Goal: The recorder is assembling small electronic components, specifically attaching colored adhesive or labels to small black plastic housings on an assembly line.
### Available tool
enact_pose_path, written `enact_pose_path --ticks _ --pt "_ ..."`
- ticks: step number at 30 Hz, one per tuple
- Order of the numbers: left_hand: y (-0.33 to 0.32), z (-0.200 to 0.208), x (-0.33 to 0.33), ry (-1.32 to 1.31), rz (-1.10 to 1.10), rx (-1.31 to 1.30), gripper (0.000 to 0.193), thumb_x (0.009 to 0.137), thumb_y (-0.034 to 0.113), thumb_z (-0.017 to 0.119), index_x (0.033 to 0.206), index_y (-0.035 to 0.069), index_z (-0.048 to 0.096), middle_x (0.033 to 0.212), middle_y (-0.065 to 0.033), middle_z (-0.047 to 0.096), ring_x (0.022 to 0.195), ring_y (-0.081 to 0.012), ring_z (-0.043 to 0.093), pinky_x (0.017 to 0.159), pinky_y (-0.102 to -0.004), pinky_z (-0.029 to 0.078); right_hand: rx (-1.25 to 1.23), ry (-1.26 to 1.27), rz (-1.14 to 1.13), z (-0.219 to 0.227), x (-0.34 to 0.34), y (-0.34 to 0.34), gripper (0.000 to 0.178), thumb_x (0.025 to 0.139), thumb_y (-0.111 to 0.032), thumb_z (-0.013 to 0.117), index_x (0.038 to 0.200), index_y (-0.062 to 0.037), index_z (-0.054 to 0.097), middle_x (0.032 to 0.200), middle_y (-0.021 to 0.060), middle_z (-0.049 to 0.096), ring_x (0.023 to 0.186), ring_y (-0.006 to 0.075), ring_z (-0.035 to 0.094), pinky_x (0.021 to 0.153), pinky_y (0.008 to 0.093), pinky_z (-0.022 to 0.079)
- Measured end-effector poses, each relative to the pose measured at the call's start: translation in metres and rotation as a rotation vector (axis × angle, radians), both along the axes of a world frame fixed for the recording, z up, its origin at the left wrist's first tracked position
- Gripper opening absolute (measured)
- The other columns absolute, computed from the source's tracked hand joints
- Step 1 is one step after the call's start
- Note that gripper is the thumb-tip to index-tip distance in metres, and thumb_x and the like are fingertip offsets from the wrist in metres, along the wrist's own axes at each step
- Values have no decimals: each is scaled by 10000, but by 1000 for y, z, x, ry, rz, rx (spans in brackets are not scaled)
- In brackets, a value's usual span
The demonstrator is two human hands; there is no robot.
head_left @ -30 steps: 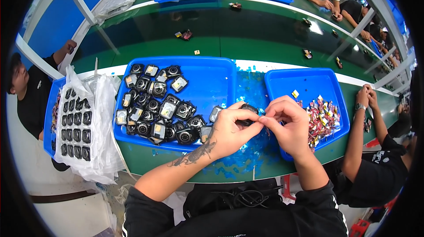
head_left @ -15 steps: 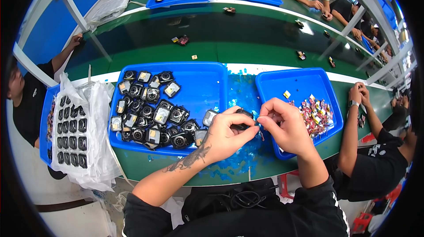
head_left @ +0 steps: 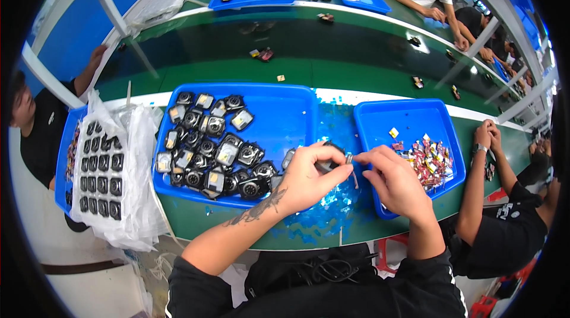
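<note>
My left hand (head_left: 317,169) pinches a black watch casing (head_left: 328,164) between thumb and fingers, above a strip of table strewn with blue scraps (head_left: 329,122). The fingers cover most of the casing. A small pale piece (head_left: 349,158) shows at its right end, and a thin pinkish strip (head_left: 355,180) hangs below. My right hand (head_left: 392,177) is just right of it, index finger stretched toward the pale piece and thumb apart below. I see nothing held in it. Left of my hands, a blue tray (head_left: 279,116) holds several black watch casings (head_left: 228,150), many with grey blocks.
At right, a blue tray (head_left: 409,113) holds small red, white and yellow pieces (head_left: 428,164). On the left, white trays in plastic film (head_left: 133,199) hold rows of black casings. Loose parts lie on the green belt (head_left: 196,51). Co-workers sit left, right and opposite.
My right hand's fingers have loosened from their pinch and drawn slightly right of the casing. My left hand still grips the casing. The whole view has shifted a little.
</note>
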State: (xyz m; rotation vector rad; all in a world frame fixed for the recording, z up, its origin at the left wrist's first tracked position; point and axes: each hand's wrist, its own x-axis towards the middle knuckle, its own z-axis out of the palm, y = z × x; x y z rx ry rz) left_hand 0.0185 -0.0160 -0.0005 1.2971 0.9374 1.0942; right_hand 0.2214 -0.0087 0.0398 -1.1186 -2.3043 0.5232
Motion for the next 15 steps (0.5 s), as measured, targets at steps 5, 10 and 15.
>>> enact_pose_path --ticks 5,10,15 --pt "-4 2 -12 109 -223 -32 139 836 159 726 866 25 707 843 -61 688 801 -118 628 700 -276 476 -191 374 235 -5 -6 6 190 841 -2 650 1025 -33 689 853 103 660 781 197 623 679 308 492" --pt "-13 6 -13 -179 -149 -235 172 886 14 636 1056 16 612 891 -80 680 700 -74 577 605 -209 452 -419 668 208 -15 -8 4 107 887 -33 633 993 -28 617 977 60 615 909 137 602 742 273 513" --pt "-3 13 -3 -93 201 -53 262 898 -29 573 1109 50 441 870 -86 646 633 -64 535 557 -207 442 -558 832 72 -16 9 -2 111 916 -48 621 1011 10 620 976 54 627 893 99 605 775 242 519"
